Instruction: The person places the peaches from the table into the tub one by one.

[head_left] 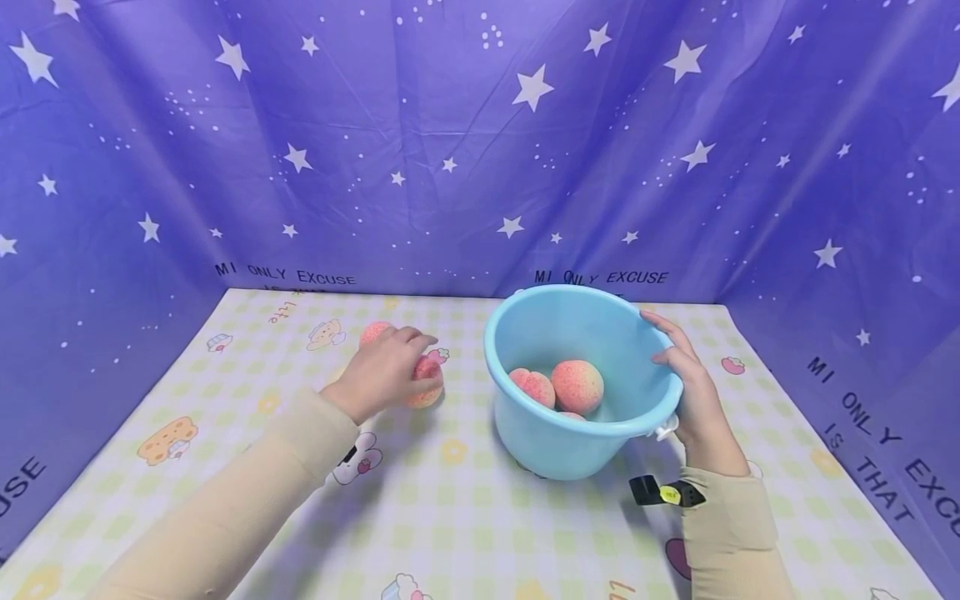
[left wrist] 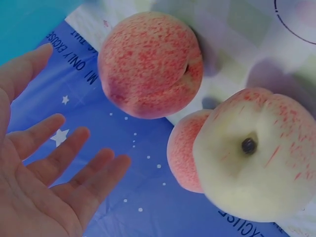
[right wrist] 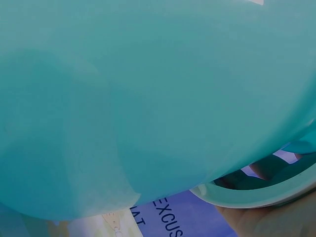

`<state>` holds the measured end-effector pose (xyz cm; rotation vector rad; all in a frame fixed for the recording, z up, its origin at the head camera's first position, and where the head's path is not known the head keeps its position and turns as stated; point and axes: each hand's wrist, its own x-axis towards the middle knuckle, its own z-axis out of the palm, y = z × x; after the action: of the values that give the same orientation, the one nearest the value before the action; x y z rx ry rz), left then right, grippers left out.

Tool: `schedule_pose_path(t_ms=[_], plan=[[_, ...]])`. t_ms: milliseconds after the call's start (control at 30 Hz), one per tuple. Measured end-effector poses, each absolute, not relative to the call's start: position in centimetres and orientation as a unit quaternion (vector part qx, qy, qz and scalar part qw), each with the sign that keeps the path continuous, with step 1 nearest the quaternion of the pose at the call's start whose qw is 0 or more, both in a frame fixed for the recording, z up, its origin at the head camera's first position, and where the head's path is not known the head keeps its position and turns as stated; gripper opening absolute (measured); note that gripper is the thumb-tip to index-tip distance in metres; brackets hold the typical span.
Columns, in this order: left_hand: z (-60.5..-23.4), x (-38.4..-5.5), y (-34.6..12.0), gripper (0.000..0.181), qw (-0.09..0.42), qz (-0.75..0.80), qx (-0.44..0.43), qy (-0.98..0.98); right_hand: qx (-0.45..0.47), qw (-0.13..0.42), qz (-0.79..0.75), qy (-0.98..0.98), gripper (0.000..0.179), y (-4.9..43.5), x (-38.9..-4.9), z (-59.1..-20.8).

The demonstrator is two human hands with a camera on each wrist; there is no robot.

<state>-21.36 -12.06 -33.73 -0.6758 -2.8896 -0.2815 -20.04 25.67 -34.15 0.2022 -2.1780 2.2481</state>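
A light blue bucket [head_left: 566, 454] stands right of the middle of the table, with several pink and cream peaches [head_left: 577, 387] inside. My right hand [head_left: 701, 408] grips its rim on the right side, fingers over the edge. To the left of the bucket, my left hand [head_left: 382, 371] is over loose peaches, one of them [head_left: 426, 387] by its fingertips and another [head_left: 375, 332] behind it. From the left wrist, three peaches [left wrist: 150, 64] show beside the spread fingers [left wrist: 64, 143], apart from them. The bucket wall [right wrist: 123, 98] fills most of the right wrist view.
A checked, cartoon-printed cloth [head_left: 457, 533] covers the table. Purple star-printed curtains [head_left: 420, 150] enclose its back and sides. The bucket's white handle joint [head_left: 666, 428] sits below the rim near my right wrist, where a black strap [head_left: 667, 492] sticks out.
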Motion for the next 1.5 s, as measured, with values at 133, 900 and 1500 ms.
schedule_pose_path(t_ms=[133,900,1500], plan=[[-34.0,-21.3,-12.0,0.056,0.077,-0.088,-0.225,-0.967,0.067,0.003,0.718,-0.693,0.065,25.6,-20.0,-34.2],[-36.2,-21.2,-11.8,0.062,0.077,-0.078,-0.211,-0.971,0.064,0.004,0.715,-0.696,0.067,25.7,-20.0,-34.1],[-37.7,-21.2,-11.2,0.069,0.051,-0.105,-0.199,-0.973,0.063,0.004,0.715,-0.696,0.067,25.6,-20.0,-34.1]])
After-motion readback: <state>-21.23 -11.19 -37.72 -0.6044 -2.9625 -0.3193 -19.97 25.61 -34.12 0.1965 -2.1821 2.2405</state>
